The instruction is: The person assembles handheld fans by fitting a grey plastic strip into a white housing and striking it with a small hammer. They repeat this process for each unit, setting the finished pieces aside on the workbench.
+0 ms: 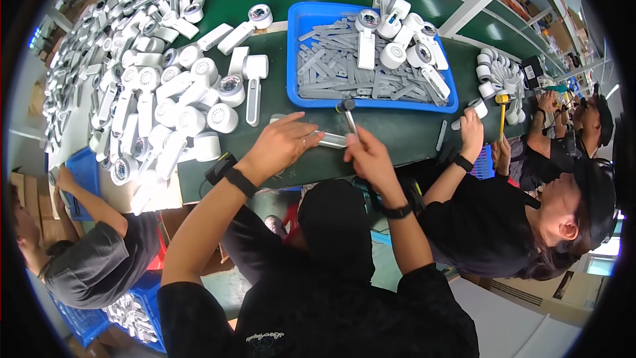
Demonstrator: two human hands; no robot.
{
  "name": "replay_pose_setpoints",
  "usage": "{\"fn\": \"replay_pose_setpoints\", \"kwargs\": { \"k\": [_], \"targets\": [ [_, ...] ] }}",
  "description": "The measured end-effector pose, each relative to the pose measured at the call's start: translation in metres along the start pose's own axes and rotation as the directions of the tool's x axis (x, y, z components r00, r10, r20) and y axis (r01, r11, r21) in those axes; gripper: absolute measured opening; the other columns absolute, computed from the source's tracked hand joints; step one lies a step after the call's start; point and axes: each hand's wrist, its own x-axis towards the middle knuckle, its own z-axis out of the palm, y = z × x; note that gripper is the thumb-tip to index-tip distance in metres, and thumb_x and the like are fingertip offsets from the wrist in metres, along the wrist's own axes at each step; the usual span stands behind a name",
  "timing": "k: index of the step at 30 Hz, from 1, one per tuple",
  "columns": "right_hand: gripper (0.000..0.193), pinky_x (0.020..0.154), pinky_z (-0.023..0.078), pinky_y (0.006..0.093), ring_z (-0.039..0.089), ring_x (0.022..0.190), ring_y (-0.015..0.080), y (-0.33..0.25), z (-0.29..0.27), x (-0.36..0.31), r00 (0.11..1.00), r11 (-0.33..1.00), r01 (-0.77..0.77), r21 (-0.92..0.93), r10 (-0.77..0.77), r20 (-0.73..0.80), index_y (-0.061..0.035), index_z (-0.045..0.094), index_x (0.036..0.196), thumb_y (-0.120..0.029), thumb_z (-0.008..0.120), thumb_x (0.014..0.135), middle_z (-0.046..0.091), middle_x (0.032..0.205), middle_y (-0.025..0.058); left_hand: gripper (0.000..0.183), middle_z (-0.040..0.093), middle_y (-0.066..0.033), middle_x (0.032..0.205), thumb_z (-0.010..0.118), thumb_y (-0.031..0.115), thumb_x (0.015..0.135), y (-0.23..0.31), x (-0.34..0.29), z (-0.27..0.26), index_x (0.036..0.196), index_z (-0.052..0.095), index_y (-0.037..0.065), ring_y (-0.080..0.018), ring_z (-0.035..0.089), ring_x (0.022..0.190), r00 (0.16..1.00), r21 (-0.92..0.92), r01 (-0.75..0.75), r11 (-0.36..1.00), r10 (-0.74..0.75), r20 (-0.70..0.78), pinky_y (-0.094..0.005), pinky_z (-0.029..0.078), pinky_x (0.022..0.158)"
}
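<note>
My left hand (283,144) is closed over a white handheld fan (331,140) lying on the green table; its handle sticks out to the right, and the hand hides much of the rest. My right hand (370,159) grips a small hammer (349,118) by its handle. The hammer's dark round head points up and away, just above the fan's handle and near the blue tray (291,59). In that tray lie many flat grey plastic strips (324,63), with several white fans on top at its right side.
A large heap of white fans (159,93) covers the left of the table. At right a co-worker's hand (472,129) is on a white fan, with a yellow hammer (502,113) close by. More fans (503,76) stand beyond. Another person (93,245) works at left.
</note>
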Motion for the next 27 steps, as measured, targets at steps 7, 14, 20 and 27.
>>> {"fn": "replay_pose_setpoints", "kwargs": {
  "k": [7,14,20,27],
  "targets": [
    [0.050,0.043,0.027,0.0187,0.034,0.048,0.0032,-0.018,-0.027,-0.069,0.993,0.977,-0.117,0.177,0.111,0.045,-0.0177,0.037,0.159,-0.028,0.045,0.111,0.045,0.071,-0.0037,0.018,0.075,-0.0068,0.103,0.074,0.011,0.088,0.004,0.000,-0.001,0.106,0.076,0.008,-0.0227,0.073,0.096,1.000,0.003,0.012,1.000,-0.012,-0.027,-0.0429,0.056,0.101],
    [0.048,0.045,0.027,0.0206,0.032,0.052,0.0024,-0.005,-0.020,-0.070,0.986,0.990,-0.125,0.072,0.116,0.120,-0.0189,0.040,0.158,-0.025,0.046,0.111,0.040,0.068,-0.0058,0.020,0.074,-0.0087,0.103,0.071,0.012,0.089,-0.001,-0.004,0.004,0.108,0.075,0.008,-0.0244,0.072,0.096,1.000,-0.002,0.001,1.000,-0.001,-0.027,-0.0441,0.054,0.104],
    [0.048,0.044,0.027,0.0201,0.034,0.051,0.0030,-0.008,-0.020,-0.066,0.982,0.980,-0.175,0.098,0.167,0.084,-0.0168,0.040,0.158,-0.025,0.047,0.111,0.044,0.069,-0.0047,0.016,0.075,-0.0088,0.100,0.073,0.011,0.089,0.003,0.004,0.005,0.104,0.076,0.007,-0.0237,0.072,0.092,0.999,-0.011,0.000,1.000,0.000,-0.038,-0.0444,0.055,0.102],
    [0.047,0.045,0.028,0.0199,0.034,0.050,0.0029,-0.013,-0.017,-0.062,0.972,0.977,-0.210,0.044,0.204,0.117,-0.0201,0.041,0.158,-0.027,0.045,0.111,0.042,0.066,-0.0053,0.022,0.073,-0.0064,0.099,0.072,0.004,0.085,0.009,0.001,-0.001,0.106,0.077,0.009,-0.0250,0.069,0.101,0.993,-0.064,0.113,0.992,-0.110,0.035,-0.0468,0.047,0.111]
  ]
}}
